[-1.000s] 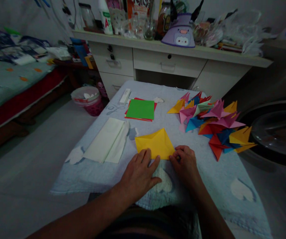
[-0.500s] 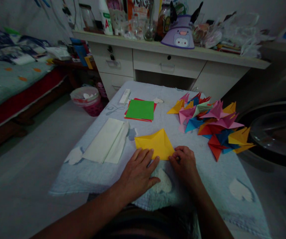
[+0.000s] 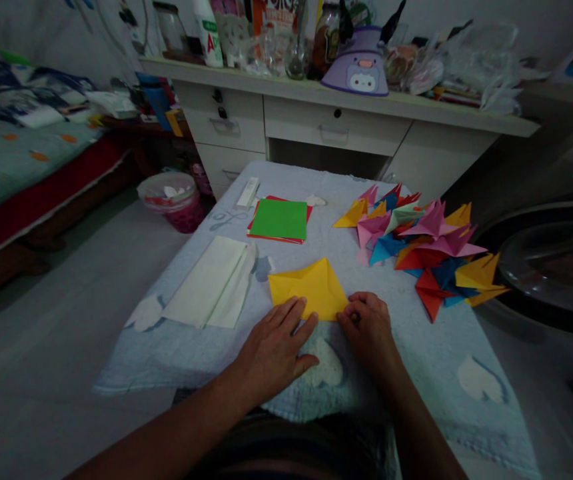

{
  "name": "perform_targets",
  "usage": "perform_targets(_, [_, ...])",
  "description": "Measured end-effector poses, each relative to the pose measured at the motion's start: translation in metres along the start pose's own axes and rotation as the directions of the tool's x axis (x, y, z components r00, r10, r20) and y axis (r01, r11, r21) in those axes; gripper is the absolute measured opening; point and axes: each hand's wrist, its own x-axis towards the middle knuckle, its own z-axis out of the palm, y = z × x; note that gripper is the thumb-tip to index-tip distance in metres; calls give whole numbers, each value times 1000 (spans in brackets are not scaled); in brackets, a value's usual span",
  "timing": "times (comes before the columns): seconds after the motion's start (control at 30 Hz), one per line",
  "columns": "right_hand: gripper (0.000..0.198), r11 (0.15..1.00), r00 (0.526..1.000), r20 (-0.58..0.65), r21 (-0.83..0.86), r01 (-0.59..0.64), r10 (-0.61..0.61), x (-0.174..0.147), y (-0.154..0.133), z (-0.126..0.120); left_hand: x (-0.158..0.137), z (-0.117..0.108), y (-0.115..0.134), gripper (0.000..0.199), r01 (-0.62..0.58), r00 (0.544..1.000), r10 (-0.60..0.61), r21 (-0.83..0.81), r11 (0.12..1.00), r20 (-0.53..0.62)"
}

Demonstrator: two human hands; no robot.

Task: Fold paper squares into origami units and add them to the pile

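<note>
A partly folded sheet of yellow origami paper (image 3: 311, 285) lies on the cloth-covered table in front of me. My left hand (image 3: 279, 343) rests on its lower left edge, fingers stretched out and thumb apart. At the sheet's lower right corner, my right hand (image 3: 368, 327) pinches the paper between thumb and curled fingers. Beyond the sheet sits a stack of square paper (image 3: 279, 220), green on top with red edges showing below. To the right is a heap of folded paper cranes (image 3: 434, 243) in pink, yellow, blue and red.
A folded white cloth or tissue (image 3: 211, 283) lies left of the yellow sheet. A small white box (image 3: 248, 193) stands near the table's (image 3: 186, 360) far left. Behind is a white cabinet (image 3: 334, 123) holding jars and a purple visor (image 3: 359, 70). A pink bin (image 3: 176, 207) stands on the floor.
Both hands stay in nearly the same place on the yellow paper. The whole view has shifted very slightly.
</note>
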Motion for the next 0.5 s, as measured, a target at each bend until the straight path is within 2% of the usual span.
perform_targets(0.23, [11, 1000, 1000, -4, -1, -5, 5, 0, 0, 1, 0, 1, 0, 68, -5, 1000, 4, 21, 1000, 7])
perform_targets(0.5, [12, 997, 999, -46, -76, -21, 17, -4, 5, 1, 2, -2, 2, 66, 9, 1000, -9, 31, 999, 12])
